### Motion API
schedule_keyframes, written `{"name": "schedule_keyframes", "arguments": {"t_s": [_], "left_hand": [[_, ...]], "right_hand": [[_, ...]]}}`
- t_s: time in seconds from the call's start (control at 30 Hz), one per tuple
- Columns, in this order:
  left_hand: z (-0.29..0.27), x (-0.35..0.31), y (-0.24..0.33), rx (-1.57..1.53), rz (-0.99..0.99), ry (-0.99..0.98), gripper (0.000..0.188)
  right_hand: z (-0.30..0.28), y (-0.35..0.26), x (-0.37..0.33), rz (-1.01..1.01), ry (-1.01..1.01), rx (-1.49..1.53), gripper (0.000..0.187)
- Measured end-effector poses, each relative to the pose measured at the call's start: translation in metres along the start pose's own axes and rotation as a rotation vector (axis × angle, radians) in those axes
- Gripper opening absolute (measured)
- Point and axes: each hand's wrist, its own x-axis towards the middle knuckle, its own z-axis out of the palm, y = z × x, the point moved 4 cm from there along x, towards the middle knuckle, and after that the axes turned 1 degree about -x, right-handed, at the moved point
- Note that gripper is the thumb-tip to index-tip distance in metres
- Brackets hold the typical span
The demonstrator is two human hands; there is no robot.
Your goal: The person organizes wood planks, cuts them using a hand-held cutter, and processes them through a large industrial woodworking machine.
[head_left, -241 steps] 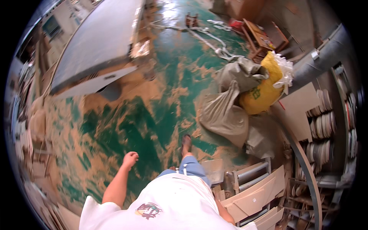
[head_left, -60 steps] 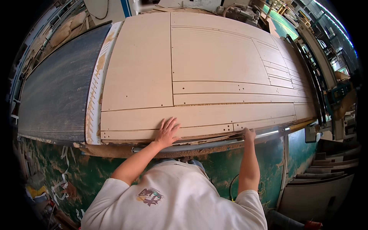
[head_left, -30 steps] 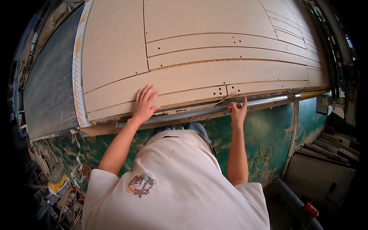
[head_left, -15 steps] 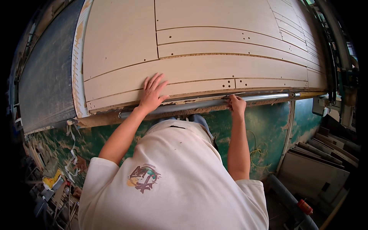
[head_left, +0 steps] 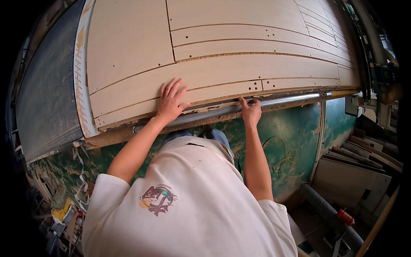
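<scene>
My left hand [head_left: 172, 103] lies spread on the front part of a large pale panel [head_left: 209, 70], its fingertips across a cut groove. The panel is cut by dark grooves into strips and rectangles and has several small drilled holes. My right hand [head_left: 251, 113] is at the panel's front edge, over a long metal bar [head_left: 287, 100]. Its thumb and forefinger are apart, one tip touching the edge, and I see nothing between them. The other fingers are curled and partly hidden. A ragged offcut strip [head_left: 209, 106] runs along the edge between my hands.
A dark blue surface [head_left: 51, 81] adjoins the panel on the left. Below the bar is a dusty green machine side [head_left: 295, 128] with a hanging yellow cord [head_left: 284, 162]. Boards [head_left: 355, 180] lean at lower right beside a grey pipe [head_left: 329, 210]. Scraps [head_left: 64, 214] lie at lower left.
My right hand has moved left along the bar, and its pinched thumb and forefinger have come apart. The thin sliver by its fingertips no longer shows. My left hand stays on the panel.
</scene>
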Motion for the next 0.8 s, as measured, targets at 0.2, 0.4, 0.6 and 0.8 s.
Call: {"name": "schedule_keyframes", "arguments": {"t_s": [0.2,0.4,0.6,0.8], "left_hand": [[-0.002,0.0,-0.003,-0.032,0.005,0.024,0.065],[-0.002,-0.002,-0.004,-0.03,-0.023,-0.006,0.067],[0.003,0.0,0.0,-0.027,-0.002,0.011,0.067],[-0.004,0.006,0.01,0.016,0.004,0.004,0.065]], "right_hand": [[-0.002,0.008,0.002,0.36,-0.194,0.742,0.021],[-0.144,0.081,-0.017,0.371,0.046,1.018,0.014],[-0.368,0.285,-0.076,0.559,0.812,0.72,0.046],[-0.262,0.196,-0.045,0.329,0.597,0.613,0.052]]}}
